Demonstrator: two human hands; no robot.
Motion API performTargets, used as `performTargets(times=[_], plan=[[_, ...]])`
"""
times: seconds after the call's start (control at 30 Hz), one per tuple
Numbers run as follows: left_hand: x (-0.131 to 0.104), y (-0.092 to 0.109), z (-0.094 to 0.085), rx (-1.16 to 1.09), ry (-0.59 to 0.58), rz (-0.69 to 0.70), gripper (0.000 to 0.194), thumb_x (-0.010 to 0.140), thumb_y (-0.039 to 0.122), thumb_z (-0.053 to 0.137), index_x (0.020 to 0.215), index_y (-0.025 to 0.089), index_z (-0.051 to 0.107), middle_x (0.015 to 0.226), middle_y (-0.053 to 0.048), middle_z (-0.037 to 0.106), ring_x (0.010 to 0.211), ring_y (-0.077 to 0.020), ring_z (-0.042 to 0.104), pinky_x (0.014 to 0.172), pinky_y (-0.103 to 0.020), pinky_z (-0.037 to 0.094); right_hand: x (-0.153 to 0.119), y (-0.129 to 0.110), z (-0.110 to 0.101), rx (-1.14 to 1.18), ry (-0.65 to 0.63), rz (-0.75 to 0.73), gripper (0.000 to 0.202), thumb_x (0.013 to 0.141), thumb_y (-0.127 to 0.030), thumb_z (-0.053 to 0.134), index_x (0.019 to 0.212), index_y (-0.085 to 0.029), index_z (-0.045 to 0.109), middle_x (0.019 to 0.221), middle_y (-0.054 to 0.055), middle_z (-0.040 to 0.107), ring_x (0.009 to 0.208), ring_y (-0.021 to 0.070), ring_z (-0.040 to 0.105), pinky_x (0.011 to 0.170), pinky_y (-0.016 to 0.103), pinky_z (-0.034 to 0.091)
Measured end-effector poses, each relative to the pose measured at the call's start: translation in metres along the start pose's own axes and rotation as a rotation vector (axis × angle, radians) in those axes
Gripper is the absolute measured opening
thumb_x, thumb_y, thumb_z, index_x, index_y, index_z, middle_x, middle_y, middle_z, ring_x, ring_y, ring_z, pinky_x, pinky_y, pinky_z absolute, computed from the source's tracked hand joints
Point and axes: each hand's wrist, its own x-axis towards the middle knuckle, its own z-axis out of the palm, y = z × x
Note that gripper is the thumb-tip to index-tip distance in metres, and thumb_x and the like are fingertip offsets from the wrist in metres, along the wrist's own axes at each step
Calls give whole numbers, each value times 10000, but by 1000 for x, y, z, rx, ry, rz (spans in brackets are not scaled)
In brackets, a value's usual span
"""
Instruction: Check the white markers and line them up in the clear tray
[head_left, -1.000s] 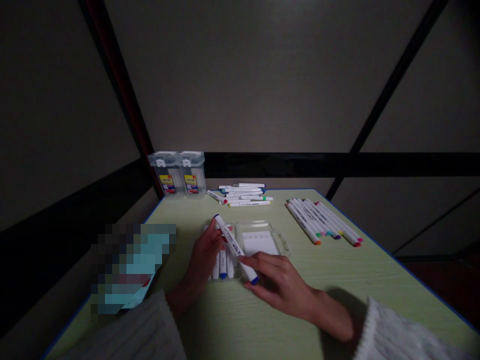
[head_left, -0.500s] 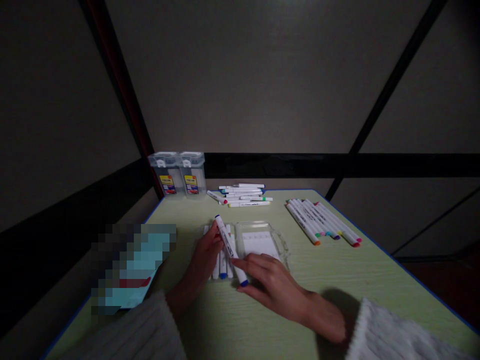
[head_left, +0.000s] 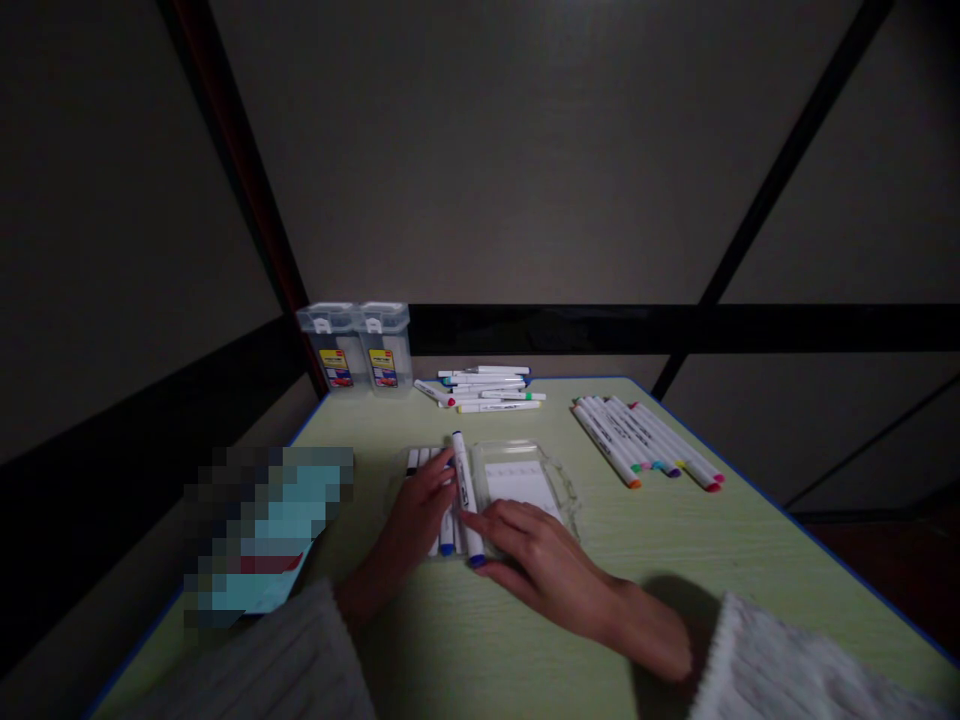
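A white marker (head_left: 463, 485) with dark blue ends lies nearly lengthwise over the right edge of an open clear plastic case's filled half. My right hand (head_left: 544, 555) pinches its near end between thumb and fingers. My left hand (head_left: 420, 505) is closed at the marker's upper part, its fingertips against the left side. Beneath my left hand, several white markers lie side by side in the case, one with a blue end (head_left: 447, 548); my fingers partly hide them. The case's other half (head_left: 517, 448), with a white insert (head_left: 517, 485), opens out to the right.
Two clear lidded boxes (head_left: 354, 345) stand at the back left. A loose pile of markers (head_left: 487, 392) lies at the back edge, and a row of markers (head_left: 637, 440) on the right. A pale blue item (head_left: 289, 525), partly blurred out, lies on the left of the table (head_left: 675, 580).
The marker has swung from a slant to nearly straight, its near end shifting left and its far end right, over the case. Both hands have shifted slightly with it.
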Motion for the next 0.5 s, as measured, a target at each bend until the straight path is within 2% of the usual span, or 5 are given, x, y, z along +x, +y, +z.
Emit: performTargets(times=[0.17, 0.33, 0.5], plan=[[2, -2, -3, 60, 8, 28, 495, 609, 236, 570, 1089, 113, 573, 1154, -126, 585, 1055, -252, 541, 933, -371, 396, 1, -2, -2, -4, -52, -6, 345, 862, -303, 434, 1177, -174, 492, 971, 79, 553, 892, 189, 522, 782, 331, 459], [1, -4, -3, 73, -38, 53, 480, 639, 252, 554, 1096, 103, 563, 1199, -131, 551, 1065, -243, 537, 945, -367, 396, -1, -3, -3, -30, -14, -20, 354, 847, -300, 460, 1179, -183, 499, 1016, 96, 530, 914, 203, 499, 785, 346, 451], [1, -3, -4, 102, -50, 82, 484, 666, 240, 547, 1133, 111, 537, 1131, -118, 602, 1069, -224, 535, 970, -360, 365, -2, -4, -5, -69, 2, -57, 400, 836, -352, 468, 1208, -209, 488, 1129, 103, 499, 1004, 229, 451, 834, 388, 416]])
